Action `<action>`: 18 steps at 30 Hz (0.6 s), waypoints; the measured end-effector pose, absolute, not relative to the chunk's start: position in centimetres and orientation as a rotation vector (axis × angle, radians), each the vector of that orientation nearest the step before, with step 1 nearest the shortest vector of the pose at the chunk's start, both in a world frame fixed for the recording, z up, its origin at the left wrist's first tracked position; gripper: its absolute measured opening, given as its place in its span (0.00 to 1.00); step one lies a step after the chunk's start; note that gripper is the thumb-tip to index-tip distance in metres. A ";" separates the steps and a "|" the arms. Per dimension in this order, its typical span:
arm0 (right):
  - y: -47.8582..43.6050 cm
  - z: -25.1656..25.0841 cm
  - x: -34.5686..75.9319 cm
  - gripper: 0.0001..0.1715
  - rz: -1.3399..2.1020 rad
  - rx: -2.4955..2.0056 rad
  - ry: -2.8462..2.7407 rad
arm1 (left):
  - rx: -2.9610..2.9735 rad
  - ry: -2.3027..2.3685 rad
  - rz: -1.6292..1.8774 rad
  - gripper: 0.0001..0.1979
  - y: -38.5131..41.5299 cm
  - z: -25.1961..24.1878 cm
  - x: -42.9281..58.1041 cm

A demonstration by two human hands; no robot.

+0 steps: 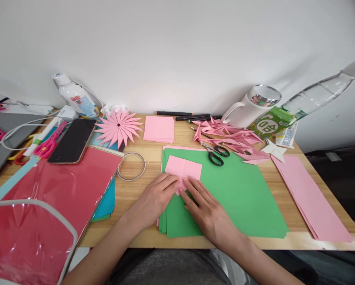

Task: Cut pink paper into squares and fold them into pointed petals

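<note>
A small square of pink paper [183, 166], partly folded at its near edge, lies on a stack of green paper sheets [236, 194]. My left hand [155, 198] has its fingers closed together on the square's near left edge. On the near right side, my right hand [205, 209] holds the same paper down, its thumb and forefinger close together at the folded point. The fingers cover part of the fold. Black-handled scissors [216, 154] rest on the green stack beyond my right hand.
Behind lie a pink paper pinwheel shape [118, 126], pink squares [159, 128], markers [195, 118] and folded pink pieces [233, 136]. A white mug [248, 107] and clear bottle [322, 93] stand back right. Left are a phone [73, 140], a wire ring [132, 166] and red paper [61, 186]; pink strips [310, 198] lie right.
</note>
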State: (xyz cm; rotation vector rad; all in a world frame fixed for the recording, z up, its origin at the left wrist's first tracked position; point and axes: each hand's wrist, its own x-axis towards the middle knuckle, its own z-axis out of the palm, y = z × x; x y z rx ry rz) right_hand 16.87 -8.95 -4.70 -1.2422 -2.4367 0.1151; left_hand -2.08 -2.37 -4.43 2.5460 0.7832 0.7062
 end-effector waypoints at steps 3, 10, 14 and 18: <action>-8.9 -4.6 16.9 0.25 0.105 -1.240 -2.450 | 2.542 0.783 0.709 0.12 -2.3 -4.4 -2.1; -8.8 -4.4 16.8 0.23 0.041 -1.229 -2.479 | 2.581 0.800 0.609 0.13 -2.4 -4.4 -2.1; -8.8 -4.4 16.9 0.24 0.047 -1.225 -2.500 | 2.618 0.787 0.549 0.13 -2.3 -4.3 -2.1; -8.8 -4.4 17.0 0.23 0.049 -1.211 -2.513 | 2.621 0.800 0.534 0.12 -2.3 -4.2 -2.1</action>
